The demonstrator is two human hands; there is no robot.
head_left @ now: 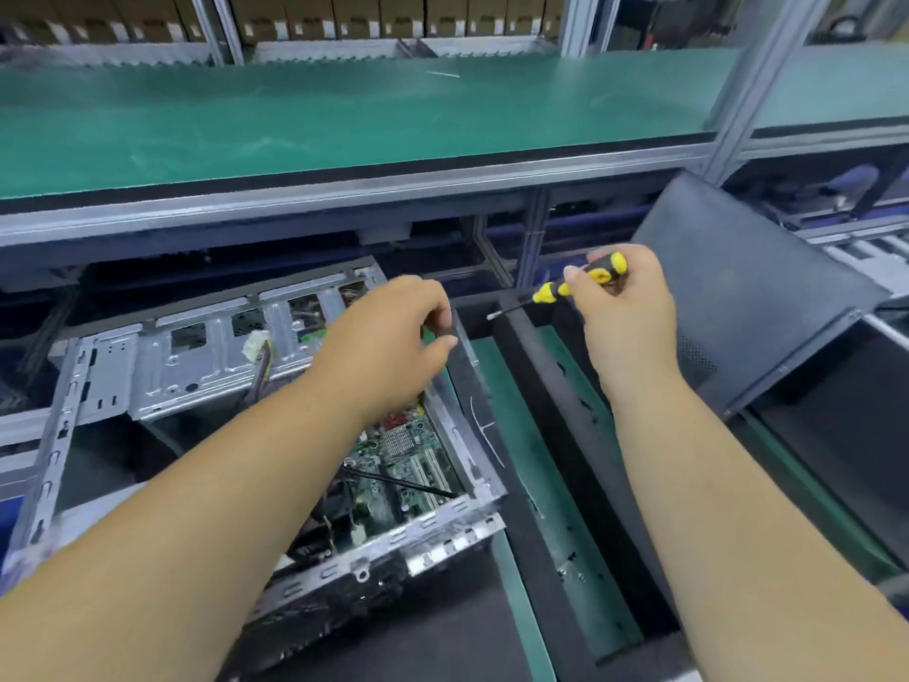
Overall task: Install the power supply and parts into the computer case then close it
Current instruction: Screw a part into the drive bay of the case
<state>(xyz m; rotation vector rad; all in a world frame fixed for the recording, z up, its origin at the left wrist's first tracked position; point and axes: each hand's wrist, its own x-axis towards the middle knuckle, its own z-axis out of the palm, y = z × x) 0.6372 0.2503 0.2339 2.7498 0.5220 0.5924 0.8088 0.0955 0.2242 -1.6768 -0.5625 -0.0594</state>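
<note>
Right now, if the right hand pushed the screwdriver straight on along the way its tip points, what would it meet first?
The right hand aims the screwdriver down and leftward. First in that line appears to be the computer case at its upper right edge, near the left hand. Depth is unclear from one view.

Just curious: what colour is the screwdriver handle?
Yellow and black, on the screwdriver in the right hand; head view.

Electronics assembly workshop: green anti-static matting (344,115) is covering an aluminium-framed shelf (374,182), and cartons (374,14) are lining the racking beyond the grips.
</note>
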